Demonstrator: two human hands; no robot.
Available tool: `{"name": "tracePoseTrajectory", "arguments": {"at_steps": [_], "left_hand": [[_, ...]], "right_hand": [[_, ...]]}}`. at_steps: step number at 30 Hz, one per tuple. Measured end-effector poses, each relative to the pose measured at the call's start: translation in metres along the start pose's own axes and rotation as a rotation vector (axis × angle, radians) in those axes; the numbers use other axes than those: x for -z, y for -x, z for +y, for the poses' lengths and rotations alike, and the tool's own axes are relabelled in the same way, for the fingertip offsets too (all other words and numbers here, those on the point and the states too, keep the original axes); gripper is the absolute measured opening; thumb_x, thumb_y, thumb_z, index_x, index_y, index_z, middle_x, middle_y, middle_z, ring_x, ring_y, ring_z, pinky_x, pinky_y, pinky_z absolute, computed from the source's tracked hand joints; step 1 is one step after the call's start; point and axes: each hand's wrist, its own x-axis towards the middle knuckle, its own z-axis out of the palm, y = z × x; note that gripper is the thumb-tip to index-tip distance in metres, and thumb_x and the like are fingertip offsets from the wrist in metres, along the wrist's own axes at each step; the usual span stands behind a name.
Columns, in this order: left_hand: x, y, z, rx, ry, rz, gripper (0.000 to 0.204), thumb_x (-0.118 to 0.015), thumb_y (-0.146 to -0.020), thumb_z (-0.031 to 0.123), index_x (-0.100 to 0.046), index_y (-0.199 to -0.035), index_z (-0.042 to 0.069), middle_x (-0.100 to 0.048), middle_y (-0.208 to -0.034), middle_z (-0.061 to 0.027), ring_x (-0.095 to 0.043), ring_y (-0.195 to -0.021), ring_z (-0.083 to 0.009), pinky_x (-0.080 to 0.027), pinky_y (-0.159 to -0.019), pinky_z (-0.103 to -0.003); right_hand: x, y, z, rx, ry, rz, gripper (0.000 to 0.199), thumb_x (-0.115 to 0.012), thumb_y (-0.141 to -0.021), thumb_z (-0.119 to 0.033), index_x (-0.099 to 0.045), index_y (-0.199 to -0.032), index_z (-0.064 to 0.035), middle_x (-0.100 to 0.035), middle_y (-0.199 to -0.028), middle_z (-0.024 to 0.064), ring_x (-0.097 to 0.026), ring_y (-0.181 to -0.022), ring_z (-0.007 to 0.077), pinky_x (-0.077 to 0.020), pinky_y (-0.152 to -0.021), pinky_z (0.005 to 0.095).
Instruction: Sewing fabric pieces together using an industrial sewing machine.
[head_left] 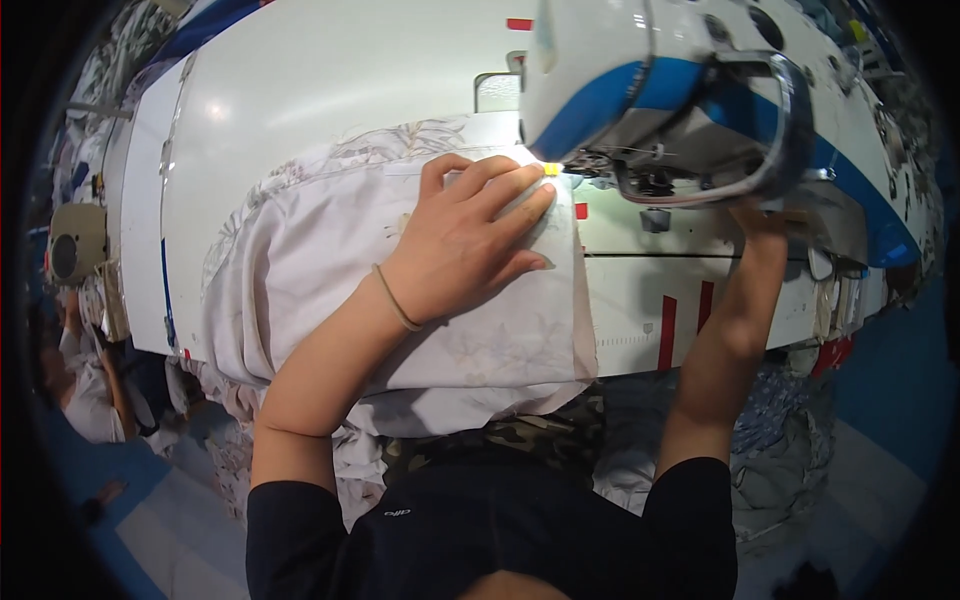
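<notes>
My left hand (475, 235) lies on a pale fabric piece with a faint floral print (330, 250), its fingers stretched toward the needle area of a white and blue sewing machine (610, 90). The fingertips rest close to a small yellow mark beside the machine's lit working spot. Part of the fabric hangs over the table's front edge toward my lap. My right forearm (735, 330) reaches up on the right, and its hand passes behind the machine head, so the fingers are hidden.
The white machine table (330, 70) bears red tape strips (668, 330). Floral cloth (785, 420) is heaped below its front edge at right. Another person (95, 380) is at the far left, near a beige box-like device (78, 243). More cloth lies piled at the upper left.
</notes>
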Motion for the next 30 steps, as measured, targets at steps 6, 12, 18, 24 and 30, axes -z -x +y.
{"name": "tracePoseTrajectory", "arguments": {"at_steps": [6, 12, 18, 24, 30], "left_hand": [[-0.006, 0.0, -0.001, -0.01, 0.004, 0.029, 0.063, -0.08, -0.074, 0.037, -0.059, -0.127, 0.009, -0.057, -0.13, -0.0052, -0.051, -0.123, -0.0229, -0.031, -0.102, -0.048], [-0.009, 0.001, -0.003, -0.01, -0.017, 0.032, 0.066, -0.081, -0.074, 0.038, -0.058, -0.13, 0.01, -0.055, -0.134, -0.0055, -0.049, -0.124, -0.0228, -0.03, -0.103, -0.048], [-0.014, 0.009, -0.003, 0.02, 0.001, 0.043, 0.068, -0.081, -0.074, 0.039, -0.057, -0.131, 0.01, -0.055, -0.135, -0.0051, -0.049, -0.125, -0.0216, -0.03, -0.104, -0.049], [-0.011, 0.006, -0.003, -0.022, 0.017, 0.049, 0.068, -0.081, -0.073, 0.04, -0.059, -0.129, 0.01, -0.056, -0.133, -0.0048, -0.05, -0.123, -0.021, -0.03, -0.104, -0.049], [-0.01, 0.005, 0.003, -0.016, 0.019, -0.005, 0.067, -0.075, -0.077, 0.044, -0.058, -0.133, 0.012, -0.054, -0.139, -0.0054, -0.051, -0.125, -0.0223, -0.029, -0.106, -0.048]], "right_hand": [[-0.01, 0.031, 0.018, 0.119, 0.472, -0.105, 0.033, -0.066, -0.081, -0.024, -0.072, -0.109, -0.0074, -0.068, -0.115, 0.0149, -0.065, -0.102, 0.0342, -0.0503, -0.092, 0.0465], [-0.004, 0.032, 0.001, -0.051, 0.213, -0.218, 0.04, -0.062, -0.084, -0.02, -0.066, -0.12, -0.0047, -0.067, -0.117, 0.0174, -0.063, -0.109, 0.0386, -0.0485, -0.097, 0.0502], [0.083, -0.067, -0.114, -0.757, -0.426, -0.912, 0.034, -0.069, -0.086, -0.015, -0.065, -0.119, -0.007, -0.064, -0.12, 0.0176, -0.058, -0.116, 0.0356, -0.0453, -0.101, 0.0417], [0.035, -0.018, -0.11, -0.398, -0.442, -0.291, 0.035, -0.08, -0.08, -0.021, -0.071, -0.112, -0.0108, -0.067, -0.116, 0.0151, -0.061, -0.11, 0.0396, -0.0456, -0.099, 0.0455], [0.024, -0.011, -0.101, -0.541, -0.707, -0.262, 0.037, -0.079, -0.081, -0.021, -0.069, -0.114, -0.0088, -0.067, -0.117, 0.0165, -0.06, -0.11, 0.04, -0.0449, -0.1, 0.0436]]}}
